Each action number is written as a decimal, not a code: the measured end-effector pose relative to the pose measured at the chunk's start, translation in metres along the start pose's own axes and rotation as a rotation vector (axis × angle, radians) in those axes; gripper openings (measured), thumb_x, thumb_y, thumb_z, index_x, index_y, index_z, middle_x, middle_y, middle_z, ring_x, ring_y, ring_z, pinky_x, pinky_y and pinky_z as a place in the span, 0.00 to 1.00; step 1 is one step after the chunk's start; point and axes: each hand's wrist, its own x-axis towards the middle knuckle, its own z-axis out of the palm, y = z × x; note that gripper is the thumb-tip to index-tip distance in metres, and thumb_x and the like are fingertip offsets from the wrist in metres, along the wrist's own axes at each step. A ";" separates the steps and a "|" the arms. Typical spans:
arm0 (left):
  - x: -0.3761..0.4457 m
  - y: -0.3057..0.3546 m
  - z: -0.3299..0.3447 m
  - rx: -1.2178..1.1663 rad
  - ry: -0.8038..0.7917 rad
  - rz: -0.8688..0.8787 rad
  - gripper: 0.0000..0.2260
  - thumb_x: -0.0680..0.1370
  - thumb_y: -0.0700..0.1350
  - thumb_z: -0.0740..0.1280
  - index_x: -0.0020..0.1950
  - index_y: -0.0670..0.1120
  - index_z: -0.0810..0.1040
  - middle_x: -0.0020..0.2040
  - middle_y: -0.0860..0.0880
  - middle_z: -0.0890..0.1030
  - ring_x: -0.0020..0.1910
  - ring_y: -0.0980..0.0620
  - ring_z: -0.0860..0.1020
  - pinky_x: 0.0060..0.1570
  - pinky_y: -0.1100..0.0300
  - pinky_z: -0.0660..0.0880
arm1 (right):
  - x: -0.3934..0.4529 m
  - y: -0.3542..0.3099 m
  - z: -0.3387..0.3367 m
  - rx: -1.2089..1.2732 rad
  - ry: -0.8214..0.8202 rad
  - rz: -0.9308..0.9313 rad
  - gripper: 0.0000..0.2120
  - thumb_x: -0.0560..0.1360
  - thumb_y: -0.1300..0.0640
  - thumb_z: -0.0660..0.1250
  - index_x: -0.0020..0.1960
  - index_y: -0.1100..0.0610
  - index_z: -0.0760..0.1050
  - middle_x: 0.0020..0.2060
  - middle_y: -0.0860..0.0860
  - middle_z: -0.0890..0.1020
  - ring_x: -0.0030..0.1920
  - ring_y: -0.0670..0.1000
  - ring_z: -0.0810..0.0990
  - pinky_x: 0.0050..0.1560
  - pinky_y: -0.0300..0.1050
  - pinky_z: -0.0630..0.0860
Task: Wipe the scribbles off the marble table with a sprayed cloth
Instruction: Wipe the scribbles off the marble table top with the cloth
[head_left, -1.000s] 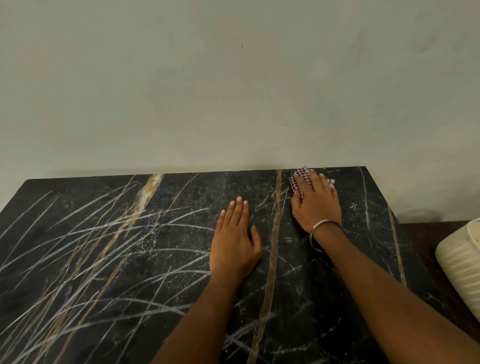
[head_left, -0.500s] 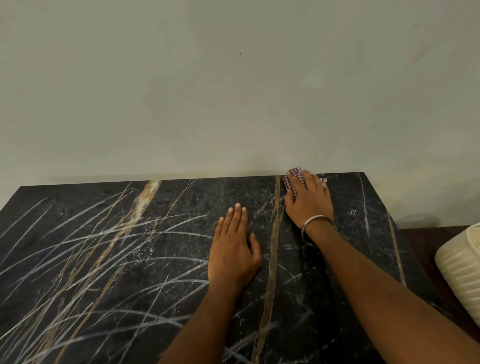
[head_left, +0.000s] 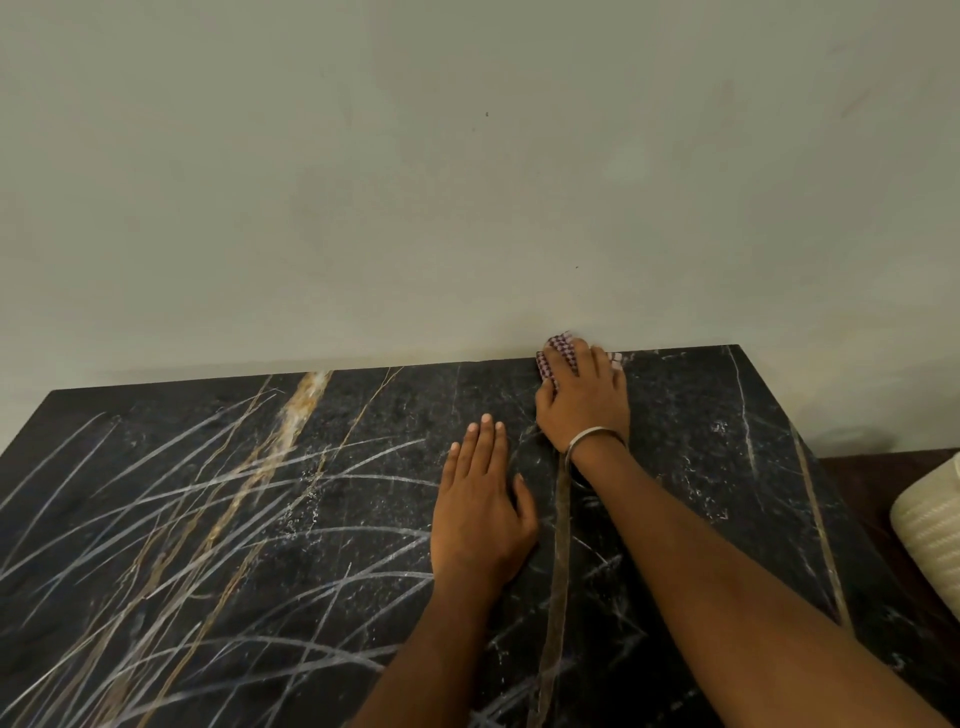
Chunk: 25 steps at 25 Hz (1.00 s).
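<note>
Many pale scribbles (head_left: 218, 499) still cross the left part of the dark marble surface (head_left: 727, 467), so you have much to wipe. Your right hand (head_left: 584, 402) presses the checked cloth (head_left: 558, 353) at the far edge, touching the wall, with the fingers (head_left: 569, 371) curled over it and holding it down. Your left hand (head_left: 480, 514) lies flat beside it, fingers straight and together. I think the cloth can slip behind the surface or rub the wall (head_left: 467, 182) if you push further forward. The cloth is bunched; its long axis seems to run left to right along the edge, but most of it is hidden. Your left palm may also smear the lines under it.
</note>
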 end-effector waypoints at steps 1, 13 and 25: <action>0.000 0.000 0.000 0.000 0.004 0.000 0.28 0.81 0.53 0.49 0.80 0.48 0.47 0.80 0.52 0.45 0.77 0.57 0.41 0.75 0.58 0.38 | 0.001 0.001 0.000 -0.007 -0.012 -0.027 0.24 0.79 0.46 0.52 0.75 0.47 0.59 0.76 0.52 0.57 0.76 0.57 0.53 0.75 0.58 0.51; -0.001 -0.002 -0.001 -0.021 0.010 0.005 0.28 0.81 0.53 0.49 0.80 0.47 0.48 0.80 0.51 0.46 0.77 0.57 0.41 0.76 0.58 0.38 | -0.027 -0.019 0.001 -0.013 -0.001 -0.012 0.26 0.79 0.46 0.51 0.76 0.47 0.56 0.77 0.53 0.56 0.76 0.57 0.51 0.76 0.57 0.49; 0.000 -0.001 0.003 -0.010 0.016 0.002 0.28 0.81 0.53 0.49 0.80 0.47 0.49 0.80 0.50 0.47 0.78 0.56 0.43 0.76 0.57 0.40 | -0.050 -0.004 -0.006 -0.024 0.019 0.019 0.26 0.79 0.46 0.51 0.76 0.46 0.56 0.76 0.53 0.57 0.76 0.57 0.53 0.75 0.58 0.51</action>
